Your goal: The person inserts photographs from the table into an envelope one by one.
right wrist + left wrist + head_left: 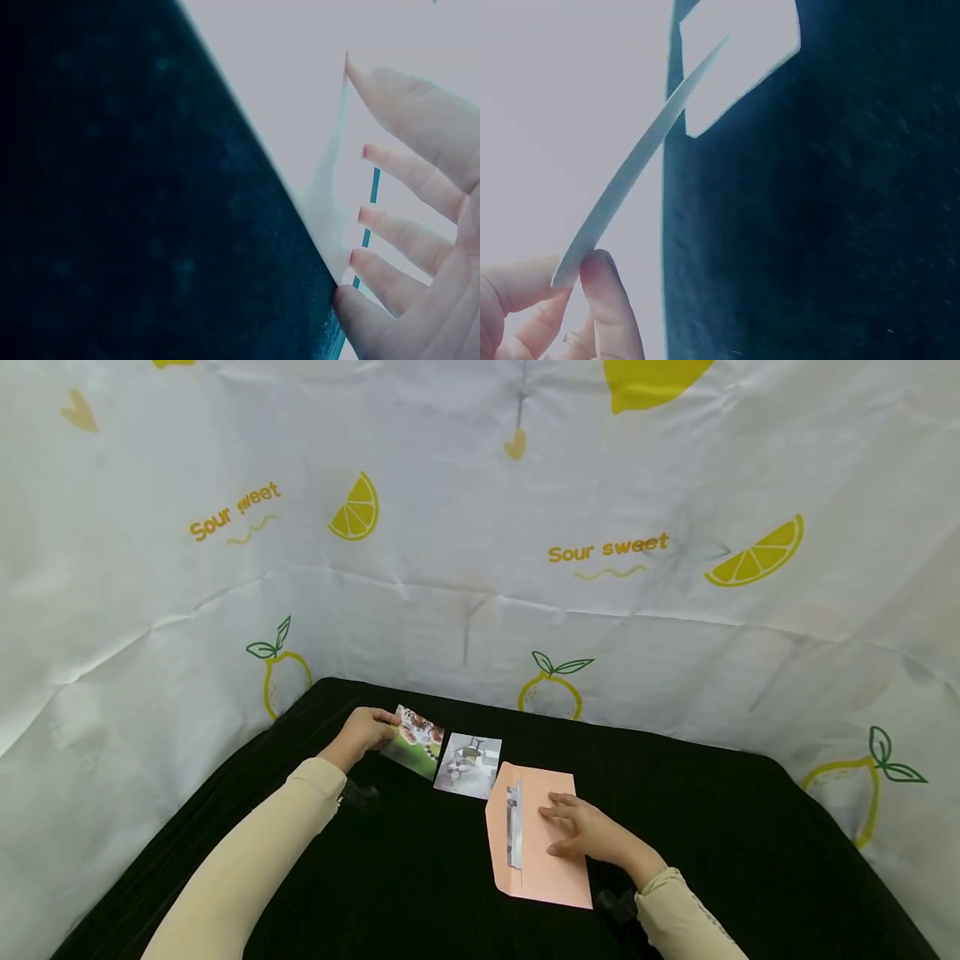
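At the left, my left hand (362,737) pinches the edge of a photo card (416,752) with a tiger on a green ground. In the left wrist view this card appears nearly edge-on as a thin, slightly bent sheet (622,184) between thumb and finger. Just right of it lies a second photo card (468,768) in greyish white. My right hand (588,833) rests on a pink envelope (551,877), fingers spread. Through the envelope's slot on the left side shows a strip of a printed card (514,827). Bright light washes out the papers in both wrist views.
A black cloth (420,877) covers the table. Behind and at both sides hangs a white curtain (450,527) printed with lemons and words, close to the table's far edge. The second photo card's right corner is close to the envelope's flap.
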A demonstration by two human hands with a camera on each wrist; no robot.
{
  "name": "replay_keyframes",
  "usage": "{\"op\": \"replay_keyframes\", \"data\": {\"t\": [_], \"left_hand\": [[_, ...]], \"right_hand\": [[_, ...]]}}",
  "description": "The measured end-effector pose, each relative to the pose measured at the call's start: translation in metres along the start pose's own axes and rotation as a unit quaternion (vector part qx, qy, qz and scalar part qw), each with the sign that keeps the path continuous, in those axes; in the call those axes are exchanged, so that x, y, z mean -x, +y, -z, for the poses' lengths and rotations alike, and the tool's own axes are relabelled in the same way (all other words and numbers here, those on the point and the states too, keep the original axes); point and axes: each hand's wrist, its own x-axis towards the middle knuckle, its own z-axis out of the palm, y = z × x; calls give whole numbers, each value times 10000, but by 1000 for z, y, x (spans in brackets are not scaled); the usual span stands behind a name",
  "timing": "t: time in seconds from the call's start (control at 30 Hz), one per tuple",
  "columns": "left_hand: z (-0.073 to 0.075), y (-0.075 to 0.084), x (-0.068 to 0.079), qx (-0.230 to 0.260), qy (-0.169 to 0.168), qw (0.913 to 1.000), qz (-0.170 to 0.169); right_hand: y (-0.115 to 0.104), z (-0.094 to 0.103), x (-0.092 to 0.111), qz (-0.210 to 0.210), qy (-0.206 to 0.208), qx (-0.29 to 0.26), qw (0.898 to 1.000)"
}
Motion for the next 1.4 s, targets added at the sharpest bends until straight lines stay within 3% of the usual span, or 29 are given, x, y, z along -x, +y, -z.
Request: {"op": "replay_keyframes", "data": {"t": [0.23, 0.5, 0.7, 0.87, 1.1, 1.27, 1.4], "left_hand": [[-5, 17, 17, 475, -176, 9983, -298], [-44, 20, 42, 848, -577, 9932, -550], [-76, 9, 52, 694, -861, 9900, -881], [-91, 3, 55, 523, -908, 9896, -980], [-98, 3, 55, 64, -784, 9901, -1166], [-102, 3, 52, -386, -679, 9860, -1477], [-106, 1, 51, -596, -638, 9842, -1539]], "right_hand": [[0, 0, 0, 5, -21, -43, 10000], [-3, 1, 0, -75, -36, -88, 9999], [-3, 2, 2, -8, -55, -87, 9999], [-2, 2, 2, 56, -56, -73, 9999], [-3, 2, 1, 13, -61, -66, 10000], [-3, 2, 1, 7, -43, -12, 10000], [-2, 2, 0, 40, -40, -34, 10000]]}}
